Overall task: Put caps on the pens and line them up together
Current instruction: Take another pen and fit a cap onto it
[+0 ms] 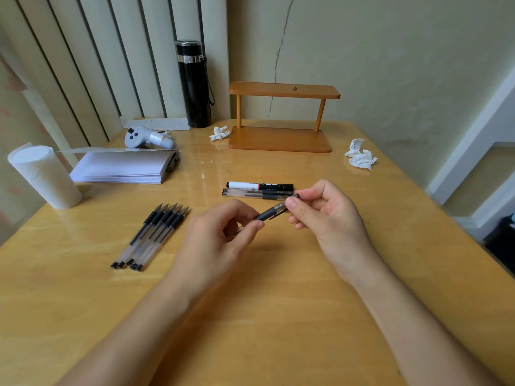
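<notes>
Both hands hold one clear gel pen [268,214] with a black grip, just above the wooden table. My left hand [220,235] pinches its barrel end. My right hand [326,210] grips the clear cap on its tip end. Several uncapped gel pens [152,235] lie side by side at the left, tips pointing away. Behind the hands, a black-and-white marker [259,186] and capped gel pens [257,194] lie parallel in a row.
A wooden two-tier shelf [281,139] stands at the back, with a black flask [195,84] to its left. A paper stack [125,168], a tissue roll [44,176], a grey controller [147,138] and crumpled tissues [361,156] lie around.
</notes>
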